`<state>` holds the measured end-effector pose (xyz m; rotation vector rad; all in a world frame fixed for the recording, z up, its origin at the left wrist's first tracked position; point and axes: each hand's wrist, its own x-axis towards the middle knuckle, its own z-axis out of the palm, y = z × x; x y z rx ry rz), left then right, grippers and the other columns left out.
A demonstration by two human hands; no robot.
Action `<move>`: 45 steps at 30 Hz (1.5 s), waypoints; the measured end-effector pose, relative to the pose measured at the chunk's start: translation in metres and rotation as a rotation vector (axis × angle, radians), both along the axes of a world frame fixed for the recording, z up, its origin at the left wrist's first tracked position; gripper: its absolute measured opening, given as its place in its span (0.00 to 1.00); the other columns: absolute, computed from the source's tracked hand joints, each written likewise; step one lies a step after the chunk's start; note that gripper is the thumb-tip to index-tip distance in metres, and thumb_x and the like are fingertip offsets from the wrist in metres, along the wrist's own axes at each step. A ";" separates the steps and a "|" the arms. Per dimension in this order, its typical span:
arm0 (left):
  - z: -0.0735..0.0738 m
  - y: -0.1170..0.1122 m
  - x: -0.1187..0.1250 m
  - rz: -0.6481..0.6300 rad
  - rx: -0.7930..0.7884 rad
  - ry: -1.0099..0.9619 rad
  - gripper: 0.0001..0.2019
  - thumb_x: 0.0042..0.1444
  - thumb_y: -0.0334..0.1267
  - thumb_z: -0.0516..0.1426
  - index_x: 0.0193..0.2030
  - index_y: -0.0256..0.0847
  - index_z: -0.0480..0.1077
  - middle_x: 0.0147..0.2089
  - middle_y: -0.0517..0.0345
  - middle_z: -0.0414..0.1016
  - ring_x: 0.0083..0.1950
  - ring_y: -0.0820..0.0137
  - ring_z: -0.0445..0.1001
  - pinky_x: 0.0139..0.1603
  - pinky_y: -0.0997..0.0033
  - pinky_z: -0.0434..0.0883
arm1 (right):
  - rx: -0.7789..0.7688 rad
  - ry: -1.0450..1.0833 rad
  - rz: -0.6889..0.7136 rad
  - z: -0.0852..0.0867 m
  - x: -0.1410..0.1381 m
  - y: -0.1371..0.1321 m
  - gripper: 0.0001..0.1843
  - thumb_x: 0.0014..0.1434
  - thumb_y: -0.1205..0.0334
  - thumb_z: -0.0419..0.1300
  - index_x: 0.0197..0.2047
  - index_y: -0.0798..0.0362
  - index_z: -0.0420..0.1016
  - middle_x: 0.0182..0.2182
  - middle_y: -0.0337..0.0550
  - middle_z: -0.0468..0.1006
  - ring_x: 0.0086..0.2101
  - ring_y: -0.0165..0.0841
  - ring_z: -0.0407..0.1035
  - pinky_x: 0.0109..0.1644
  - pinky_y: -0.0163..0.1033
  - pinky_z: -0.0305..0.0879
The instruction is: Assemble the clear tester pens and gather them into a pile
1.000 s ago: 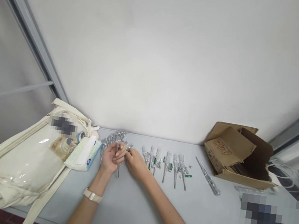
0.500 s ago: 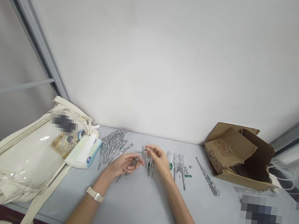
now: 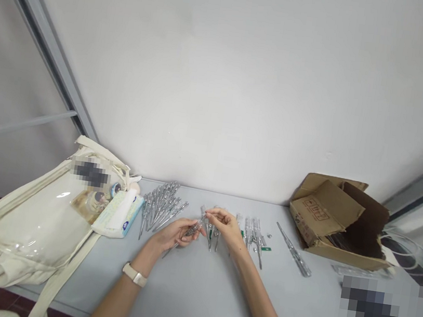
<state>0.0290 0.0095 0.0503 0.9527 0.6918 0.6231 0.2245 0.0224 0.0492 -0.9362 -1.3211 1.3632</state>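
Observation:
My left hand (image 3: pixel 174 235) holds a clear-handled voltage tester screwdriver (image 3: pixel 189 234) across its fingers, with the steel tip pointing down and left. My right hand (image 3: pixel 225 226) is reaching over from the right, its fingertips at the tester's far end. Whether those fingers grip anything is hidden. To the left lies a fanned bunch of similar testers (image 3: pixel 161 206). Just right of my hands, more testers and small green-marked parts (image 3: pixel 251 235) lie scattered. One long tester (image 3: pixel 293 249) lies apart further right.
The pale grey table (image 3: pixel 177 290) meets a white wall at the back. On its left are a cream tote bag (image 3: pixel 29 222) and a tissue packet (image 3: pixel 119 214). An open cardboard box (image 3: pixel 329 217) stands at the back right, with cables (image 3: pixel 407 249) beyond it.
Since a second ago, both hands have moved right from the bunch to the middle of the table. The left hand has turned its tester flatter. Little has changed in the last half second.

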 end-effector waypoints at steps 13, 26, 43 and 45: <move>-0.006 0.002 0.000 0.082 -0.007 -0.021 0.17 0.59 0.47 0.57 0.36 0.31 0.74 0.26 0.60 0.64 0.17 0.85 0.47 0.16 0.78 0.40 | 0.142 -0.114 0.117 0.004 -0.008 -0.008 0.18 0.59 0.47 0.59 0.37 0.54 0.78 0.26 0.40 0.76 0.31 0.32 0.70 0.40 0.39 0.65; -0.008 0.009 -0.002 0.255 -0.102 -0.169 0.15 0.56 0.45 0.60 0.36 0.30 0.73 0.25 0.62 0.63 0.18 0.86 0.47 0.15 0.84 0.42 | 0.679 -0.917 -0.295 -0.033 -0.011 0.000 0.12 0.64 0.66 0.51 0.43 0.52 0.75 0.40 0.51 0.71 0.42 0.41 0.63 0.48 0.48 0.61; -0.005 0.012 -0.009 0.290 -0.159 -0.249 0.13 0.56 0.41 0.60 0.36 0.29 0.73 0.24 0.62 0.63 0.17 0.87 0.48 0.14 0.86 0.43 | 0.733 -1.161 -0.278 -0.046 -0.022 0.005 0.10 0.63 0.68 0.53 0.43 0.54 0.75 0.43 0.54 0.67 0.43 0.45 0.59 0.47 0.50 0.59; -0.005 0.014 -0.012 0.304 -0.161 -0.281 0.13 0.56 0.41 0.60 0.36 0.28 0.73 0.24 0.62 0.63 0.17 0.87 0.48 0.14 0.86 0.44 | 0.731 -1.162 -0.288 -0.047 -0.023 0.005 0.10 0.62 0.70 0.53 0.42 0.55 0.75 0.43 0.54 0.67 0.44 0.45 0.58 0.47 0.50 0.59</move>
